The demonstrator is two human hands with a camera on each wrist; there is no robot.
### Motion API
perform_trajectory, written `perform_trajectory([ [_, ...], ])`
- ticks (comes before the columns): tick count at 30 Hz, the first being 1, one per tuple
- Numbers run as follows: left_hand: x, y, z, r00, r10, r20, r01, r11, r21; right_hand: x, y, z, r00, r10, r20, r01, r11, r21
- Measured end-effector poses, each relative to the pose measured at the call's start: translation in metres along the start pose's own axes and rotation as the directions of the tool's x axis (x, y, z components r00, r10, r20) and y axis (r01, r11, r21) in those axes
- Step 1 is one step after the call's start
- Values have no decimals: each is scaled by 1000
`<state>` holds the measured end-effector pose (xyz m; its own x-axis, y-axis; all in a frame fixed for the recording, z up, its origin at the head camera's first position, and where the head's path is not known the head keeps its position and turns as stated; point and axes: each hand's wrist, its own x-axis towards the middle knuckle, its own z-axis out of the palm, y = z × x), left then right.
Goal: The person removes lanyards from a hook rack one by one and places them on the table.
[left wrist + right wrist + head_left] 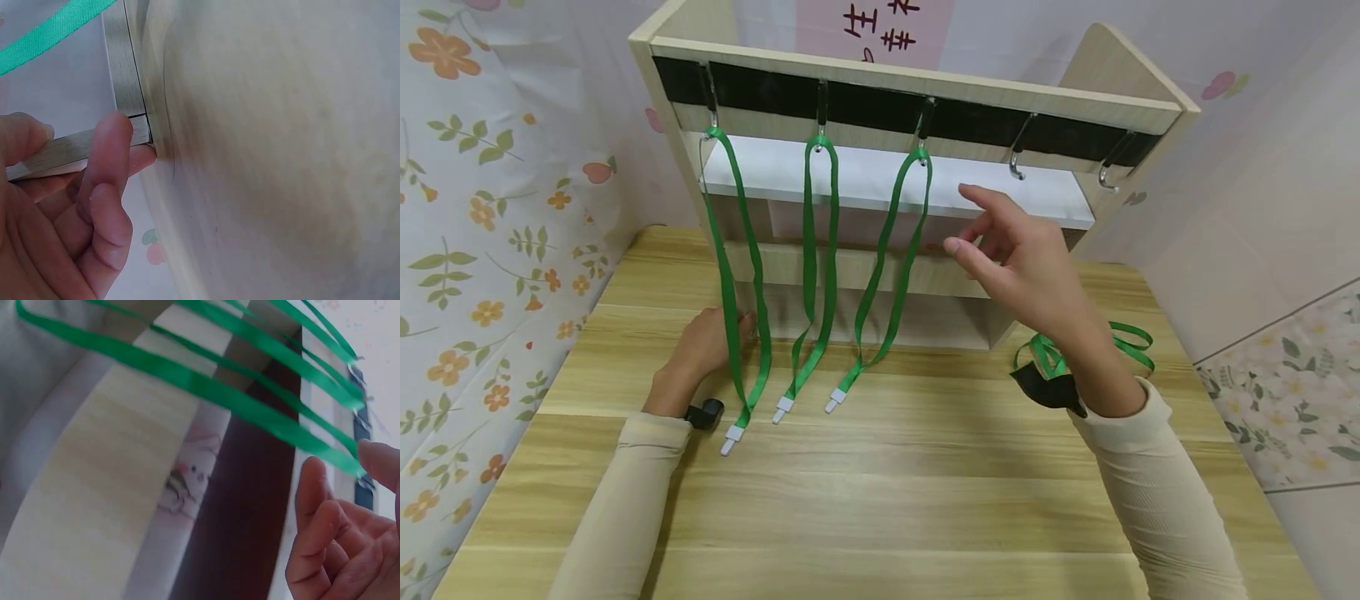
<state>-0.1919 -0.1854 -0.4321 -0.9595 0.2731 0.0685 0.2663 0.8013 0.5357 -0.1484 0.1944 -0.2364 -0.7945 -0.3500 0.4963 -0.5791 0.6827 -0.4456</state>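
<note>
Three green lanyards with white plastic clips hang on metal hooks along the rack (pixel 872 267): a left lanyard (pixel 728 292), a middle lanyard (pixel 832 250) and a right lanyard (pixel 906 283). My left hand (pixel 703 342) is low at the rack's left side, partly behind the left lanyard. In the left wrist view, its thumb and fingers grip a wooden panel (pixel 69 147) of the rack from both sides. My right hand (pixel 1026 258) is in the air right of the right lanyard, thumb and index finger apart. It holds nothing; in the right wrist view, green straps (pixel 187 381) pass close by its fingertips.
Two more metal hooks, an inner one (pixel 1017 158) and an outer one (pixel 1107 175), are on the rack's right half. More green lanyards (pixel 1131 337) lie bunched on the wood-grain table (pixel 925 500), partly behind the right wrist. Patterned walls flank both sides.
</note>
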Motion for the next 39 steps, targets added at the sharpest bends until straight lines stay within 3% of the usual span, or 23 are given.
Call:
perform_trajectory([
  [5, 0, -1, 1, 1000, -7, 1, 7, 1000, 7, 16, -9, 18, 999, 30, 28, -33, 992, 119],
  [8, 0, -1, 0, 1000, -4, 3, 4, 1000, 0, 25, -14, 27, 996, 65, 55, -76, 971, 225],
  [11, 0, -1, 0, 1000, -4, 1, 4, 1000, -3, 34, -17, 33, 986, 130, 102, -159, 915, 370],
  [15, 0, -2, 2, 1000, -2, 2, 2, 1000, 3, 42, -21, 40, 962, 218, 165, -273, 808, 522],
  [17, 0, -2, 3, 1000, 3, 2, -3, 1000, 7, 44, -22, 44, 955, 240, 173, -296, 782, 548],
  [19, 1, -2, 4, 1000, 6, -2, -6, 1000, 10, 45, -22, 47, 956, 248, 159, -294, 777, 557],
  [24, 2, 0, 4, 1000, 12, -3, -12, 1000, 2, 42, -21, 45, 966, 243, 92, -252, 785, 566],
  [30, 0, 1, 0, 1000, -1, -1, 1, 1000, -2, 38, -24, 28, 986, 158, 48, -158, 815, 558],
  [35, -1, 1, -1, 1000, -10, 7, 10, 1000, -8, 34, -29, 12, 998, 24, -54, 11, 820, 572],
  [39, 0, 0, -1, 1000, -7, 4, 7, 1000, -10, 30, -33, -4, 984, -51, -171, 143, 798, 585],
])
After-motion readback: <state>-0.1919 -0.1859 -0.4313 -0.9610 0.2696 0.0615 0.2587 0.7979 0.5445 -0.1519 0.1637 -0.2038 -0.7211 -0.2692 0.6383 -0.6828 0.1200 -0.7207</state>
